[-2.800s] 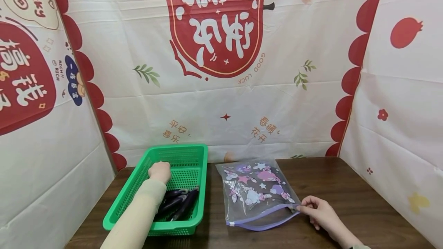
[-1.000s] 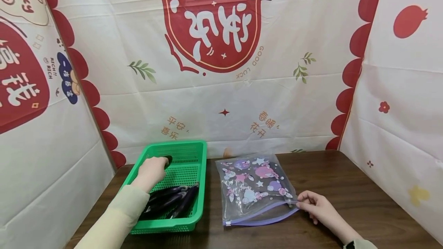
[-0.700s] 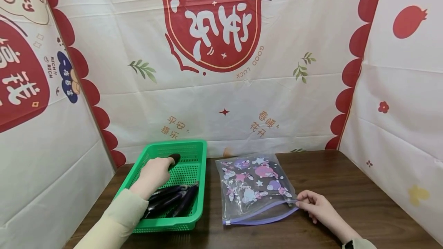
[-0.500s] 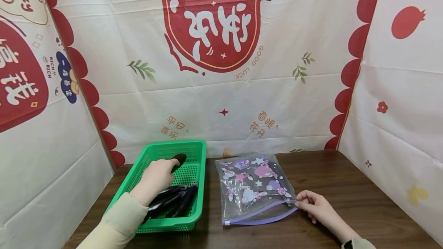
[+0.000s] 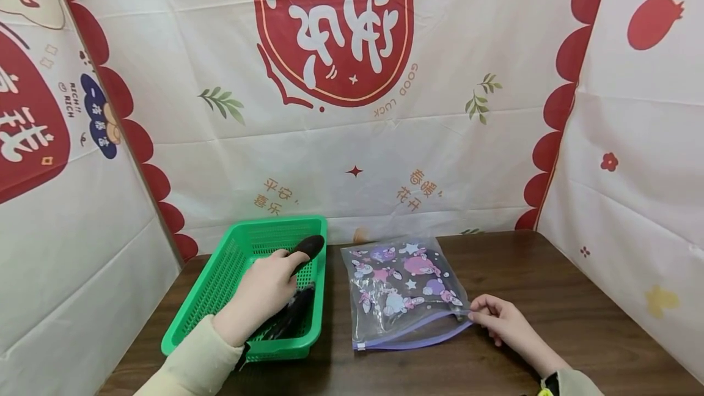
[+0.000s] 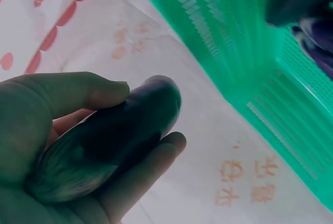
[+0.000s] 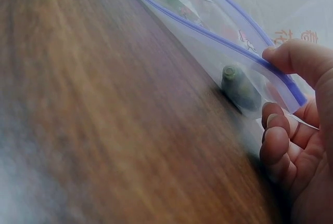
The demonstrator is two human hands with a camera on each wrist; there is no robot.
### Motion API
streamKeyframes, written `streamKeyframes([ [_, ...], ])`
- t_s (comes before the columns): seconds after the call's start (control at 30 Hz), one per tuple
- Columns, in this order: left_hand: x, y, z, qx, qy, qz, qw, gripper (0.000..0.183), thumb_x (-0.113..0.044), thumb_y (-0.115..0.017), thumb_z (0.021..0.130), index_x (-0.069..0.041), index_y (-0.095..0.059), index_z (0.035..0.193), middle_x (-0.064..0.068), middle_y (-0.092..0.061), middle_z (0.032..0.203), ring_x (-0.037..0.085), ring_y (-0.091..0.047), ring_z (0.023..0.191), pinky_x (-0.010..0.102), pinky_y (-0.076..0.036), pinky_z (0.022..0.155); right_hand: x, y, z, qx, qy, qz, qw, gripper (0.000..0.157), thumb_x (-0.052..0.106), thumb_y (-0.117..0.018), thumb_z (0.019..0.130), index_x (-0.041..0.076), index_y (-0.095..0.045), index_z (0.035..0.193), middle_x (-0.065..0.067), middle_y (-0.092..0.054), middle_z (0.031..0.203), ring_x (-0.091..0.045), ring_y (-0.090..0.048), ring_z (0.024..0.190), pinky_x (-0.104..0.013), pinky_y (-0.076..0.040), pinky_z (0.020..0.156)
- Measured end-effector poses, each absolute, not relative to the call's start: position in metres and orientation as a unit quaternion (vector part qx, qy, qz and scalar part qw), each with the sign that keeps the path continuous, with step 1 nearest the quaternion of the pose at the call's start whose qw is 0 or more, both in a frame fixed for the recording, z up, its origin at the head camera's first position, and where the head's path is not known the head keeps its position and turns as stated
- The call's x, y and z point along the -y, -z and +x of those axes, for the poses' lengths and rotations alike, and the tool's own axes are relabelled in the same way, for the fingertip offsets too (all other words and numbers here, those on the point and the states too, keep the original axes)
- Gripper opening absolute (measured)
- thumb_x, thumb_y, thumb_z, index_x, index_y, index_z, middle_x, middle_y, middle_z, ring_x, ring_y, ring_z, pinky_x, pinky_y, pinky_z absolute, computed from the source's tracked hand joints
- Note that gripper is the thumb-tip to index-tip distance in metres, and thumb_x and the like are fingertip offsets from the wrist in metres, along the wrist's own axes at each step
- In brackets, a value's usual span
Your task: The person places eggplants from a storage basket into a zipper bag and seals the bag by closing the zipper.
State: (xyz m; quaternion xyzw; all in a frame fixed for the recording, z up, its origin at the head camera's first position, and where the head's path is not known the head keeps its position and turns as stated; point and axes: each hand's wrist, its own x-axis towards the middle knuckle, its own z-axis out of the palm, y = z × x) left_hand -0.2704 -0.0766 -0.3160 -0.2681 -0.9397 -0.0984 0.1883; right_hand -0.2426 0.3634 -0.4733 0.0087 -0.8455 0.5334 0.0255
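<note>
My left hand (image 5: pixel 264 292) grips a dark purple eggplant (image 5: pixel 310 247) above the right side of the green basket (image 5: pixel 322 304). In the left wrist view, thumb and fingers wrap the glossy eggplant (image 6: pixel 114 135), its rounded end poking out. More eggplants (image 5: pixel 299 310) lie at the near end of the basket, partly covered by that hand. My right hand (image 5: pixel 503 322) pinches the mouth corner of a clear printed zip bag (image 5: pixel 407 280) with a purple zip edge. The mouth gapes. A dark thing with a pale green round end (image 7: pixel 237 83) shows through the bag in the right wrist view.
The bag lies flat on the dark wooden table (image 5: pixel 511 261), to the right of the basket. A white slider (image 5: pixel 360 346) sits at the bag's left mouth corner. Printed cloth (image 5: pixel 352 151) walls off the back and both sides.
My left hand has come up with an eggplant from the basket's left part and carried it right, toward the basket's right rim. The right hand keeps its pinch on the bag's corner.
</note>
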Motion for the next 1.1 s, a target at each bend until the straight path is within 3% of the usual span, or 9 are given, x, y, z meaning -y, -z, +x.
streamKeyframes([
  [0.27,0.054,0.315,-0.252,0.905,0.101,-0.320,0.262,0.041,-0.008,-0.059,0.074,-0.024,-0.058,0.112,0.005,-0.058,0.098,0.013,-0.052,0.051,0.023,-0.035,0.041,-0.365,0.473,-0.244,0.848,-0.529,0.010,0.025,0.030,0.026,-0.066,0.078,0.002,-0.054,0.093,-0.004,-0.048,0.061,-0.010,-0.042,0.042,-0.032,-0.041,0.036],
  [0.57,0.021,0.313,-0.229,0.860,0.099,-0.396,0.307,0.038,-0.008,-0.059,0.073,-0.023,-0.057,0.108,0.010,-0.058,0.096,0.018,-0.057,0.061,0.031,-0.045,0.047,-0.364,0.474,-0.245,0.842,-0.539,0.000,0.031,0.029,0.023,-0.066,0.077,0.002,-0.053,0.093,-0.005,-0.048,0.059,-0.010,-0.041,0.041,-0.031,-0.040,0.035],
  [0.9,-0.005,0.332,-0.214,0.840,0.099,-0.452,0.282,0.046,-0.011,-0.064,0.069,-0.026,-0.054,0.111,0.006,-0.054,0.099,0.015,-0.056,0.066,0.028,-0.046,0.050,-0.363,0.474,-0.243,0.844,-0.535,0.014,0.027,0.027,0.022,-0.065,0.078,0.002,-0.054,0.093,-0.005,-0.048,0.059,-0.010,-0.042,0.041,-0.032,-0.040,0.035],
  [1.1,-0.022,0.354,-0.218,0.822,0.107,-0.490,0.269,0.044,-0.011,-0.063,0.069,-0.027,-0.055,0.110,-0.001,-0.051,0.090,0.010,-0.051,0.059,0.024,-0.043,0.047,-0.362,0.477,-0.243,0.845,-0.534,0.017,0.034,0.025,0.023,-0.065,0.078,0.004,-0.054,0.091,-0.004,-0.047,0.058,-0.010,-0.041,0.040,-0.032,-0.040,0.034],
])
